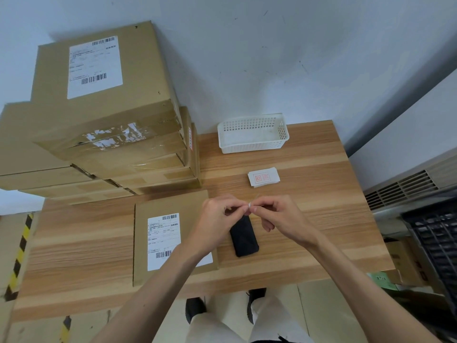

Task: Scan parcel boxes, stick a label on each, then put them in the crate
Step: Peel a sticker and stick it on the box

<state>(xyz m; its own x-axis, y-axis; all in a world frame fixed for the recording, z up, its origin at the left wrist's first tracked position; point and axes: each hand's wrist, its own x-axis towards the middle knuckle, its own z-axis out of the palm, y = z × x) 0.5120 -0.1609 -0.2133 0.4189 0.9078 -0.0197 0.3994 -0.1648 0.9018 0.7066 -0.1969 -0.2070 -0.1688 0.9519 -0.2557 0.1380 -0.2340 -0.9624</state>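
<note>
A flat brown parcel box [158,206] with a white shipping label lies on the wooden table [321,219] in front of me. My left hand [217,219] and my right hand [279,216] meet above the table, both pinching one small white sticker label [249,205] between fingertips. Under them lies a black handheld scanner [243,240], face down. A small pile of white labels with red print [263,177] sits just beyond my hands. A black crate [435,246] stands off the table's right edge.
A tall stack of brown parcel boxes [106,107] fills the table's back left, against the wall. A white perforated plastic basket [253,133] sits at the back. Yellow-black floor tape [19,253] runs at left. A grey vented unit [405,186] is at right.
</note>
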